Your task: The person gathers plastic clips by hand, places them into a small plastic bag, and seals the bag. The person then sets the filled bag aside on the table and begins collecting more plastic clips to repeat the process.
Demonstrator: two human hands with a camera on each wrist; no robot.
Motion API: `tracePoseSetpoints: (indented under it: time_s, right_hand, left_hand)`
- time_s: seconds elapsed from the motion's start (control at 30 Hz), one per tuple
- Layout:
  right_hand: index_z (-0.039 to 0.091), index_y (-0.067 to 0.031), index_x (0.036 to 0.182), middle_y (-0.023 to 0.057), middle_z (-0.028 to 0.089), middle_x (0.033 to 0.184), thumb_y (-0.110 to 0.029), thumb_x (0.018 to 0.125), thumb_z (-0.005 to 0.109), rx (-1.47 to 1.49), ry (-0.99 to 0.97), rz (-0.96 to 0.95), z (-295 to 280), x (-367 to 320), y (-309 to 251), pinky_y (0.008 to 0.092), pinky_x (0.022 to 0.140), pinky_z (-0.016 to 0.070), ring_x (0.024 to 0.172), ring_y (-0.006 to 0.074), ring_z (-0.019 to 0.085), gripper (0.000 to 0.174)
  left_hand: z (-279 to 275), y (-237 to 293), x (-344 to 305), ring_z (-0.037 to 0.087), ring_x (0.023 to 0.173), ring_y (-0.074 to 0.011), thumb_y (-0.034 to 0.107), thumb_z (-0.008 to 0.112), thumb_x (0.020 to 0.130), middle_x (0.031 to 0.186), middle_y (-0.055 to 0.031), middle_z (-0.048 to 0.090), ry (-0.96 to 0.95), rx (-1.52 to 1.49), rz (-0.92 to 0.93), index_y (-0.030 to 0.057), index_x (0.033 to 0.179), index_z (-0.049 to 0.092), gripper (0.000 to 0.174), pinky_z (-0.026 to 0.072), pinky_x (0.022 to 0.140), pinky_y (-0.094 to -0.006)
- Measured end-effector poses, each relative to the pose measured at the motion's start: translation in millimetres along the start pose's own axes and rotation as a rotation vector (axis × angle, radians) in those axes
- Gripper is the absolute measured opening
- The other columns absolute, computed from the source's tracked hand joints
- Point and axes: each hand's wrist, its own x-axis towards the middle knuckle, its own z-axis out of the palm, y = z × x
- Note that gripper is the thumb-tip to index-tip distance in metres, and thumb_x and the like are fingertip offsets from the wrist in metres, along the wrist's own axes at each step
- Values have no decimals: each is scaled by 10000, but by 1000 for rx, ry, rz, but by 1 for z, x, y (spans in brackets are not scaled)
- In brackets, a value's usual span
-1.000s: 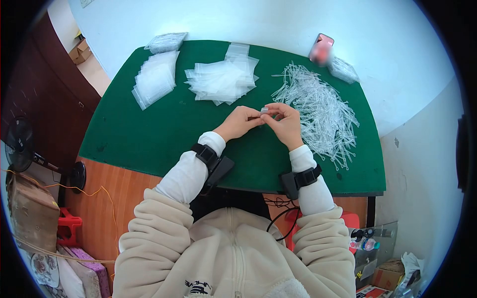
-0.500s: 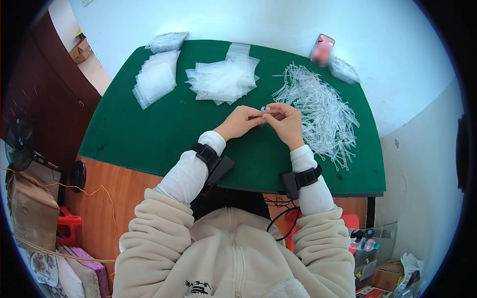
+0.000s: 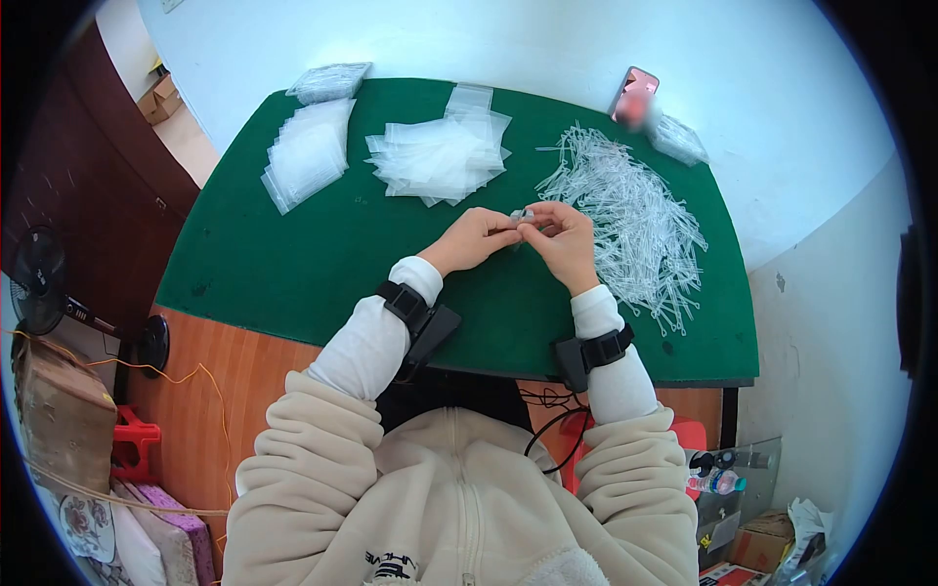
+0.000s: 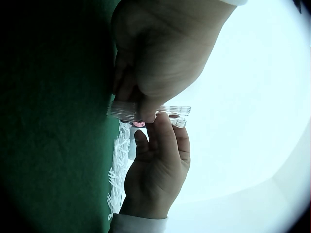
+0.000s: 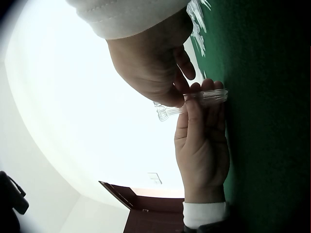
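A small bundle of clear, thin plastic sticks with looped ends is held between both hands, close over the green tabletop. My left hand pinches it near the middle, thumb on the near side. At the looped end, the thumb and fingers of my right hand grip the same bundle; its loops stick out past the fingertips in the right wrist view. Just right of the right hand lies a large loose pile of the same sticks.
Clear zip bags lie spread at the back middle, and another fanned stack of bags is at the left. A filled clear pack sits at the back left, another pack at the back right beside a pink phone.
Both hands stay almost in place around the bundle. The right hand has shifted very slightly to the right, and the bundle's visible end has turned a little between the fingertips.
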Motion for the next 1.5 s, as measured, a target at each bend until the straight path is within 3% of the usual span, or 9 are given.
tracePoseSetpoints:
  time_s: [0.53, 0.63, 0.8, 0.9, 1.0, 1.07, 1.17, 1.37, 1.5]
  right_hand:
    - [629, -2, 919, 65, 664, 774, -29, 709, 673, 123, 12, -58, 7, -3, -5, 211, 610, 497, 665, 93, 622, 217]
    - [622, 4, 936, 67, 667, 781, -21, 714, 669, 129, 0, -74, 11, -4, -10, 215, 626, 503, 676, 98, 629, 229]
    - [606, 14, 967, 68, 668, 823, -12, 739, 665, 93, -32, -56, 28, -8, -10, 224, 659, 508, 716, 108, 635, 237]
    - [600, 14, 978, 71, 665, 857, -16, 758, 659, 126, -66, -27, 29, 2, -16, 230, 673, 508, 743, 110, 633, 230]
    - [599, 11, 987, 75, 660, 885, -25, 773, 647, 187, -114, 23, 27, 19, -16, 236, 682, 506, 769, 107, 628, 222]
    - [602, -2, 1009, 96, 656, 933, -76, 770, 641, 48, -155, -57, 31, 46, -4, 263, 689, 508, 791, 157, 638, 253]
    - [603, -16, 1029, 117, 650, 966, -119, 776, 623, -117, -190, -148, 52, 89, 2, 300, 723, 501, 834, 209, 635, 273]
    - [633, -64, 1008, 148, 632, 991, -185, 801, 548, -681, -112, -473, 121, 154, 38, 402, 878, 427, 942, 309, 588, 254]
    - [662, -91, 930, 138, 634, 985, -197, 790, 536, -994, -216, -448, 136, 169, 54, 417, 926, 380, 950, 292, 583, 216]
  left_hand:
    - [1, 10, -7, 488, 659, -65, 129, 589, 854, 734, -33, 612, 76, -22, 29, 8, 1009, 625, 200, 416, 610, -240]
    - [6, 12, -19, 509, 594, -138, 154, 620, 822, 679, -90, 602, 176, -6, 45, -4, 897, 628, 175, 422, 578, -277]
    - [2, 5, -29, 507, 671, -73, 110, 589, 844, 776, -38, 630, 200, 82, -29, 3, 982, 621, 177, 428, 627, -241]
    - [-1, 4, -27, 555, 627, -144, 146, 623, 810, 671, -80, 607, 270, 82, 28, -8, 860, 627, 161, 434, 591, -281]
    - [-15, -2, -24, 576, 667, -134, 149, 608, 831, 704, -64, 622, 404, -99, 46, -15, 837, 625, 165, 446, 610, -269]
    - [-18, -2, -25, 586, 687, -129, 151, 600, 841, 720, -56, 629, 460, -195, 51, -19, 826, 624, 172, 452, 620, -263]
    - [-32, 5, -28, 597, 826, -139, 180, 551, 888, 869, -59, 624, 703, -673, -56, -22, 942, 597, 214, 470, 731, -266]
    - [-39, -18, -24, 607, 880, -193, 176, 505, 915, 937, -94, 604, 939, -871, -25, -14, 947, 550, 197, 479, 754, -287]
    - [-44, -14, -26, 609, 895, -218, 168, 476, 926, 969, -123, 591, 990, -943, -11, -16, 955, 517, 191, 493, 755, -300]
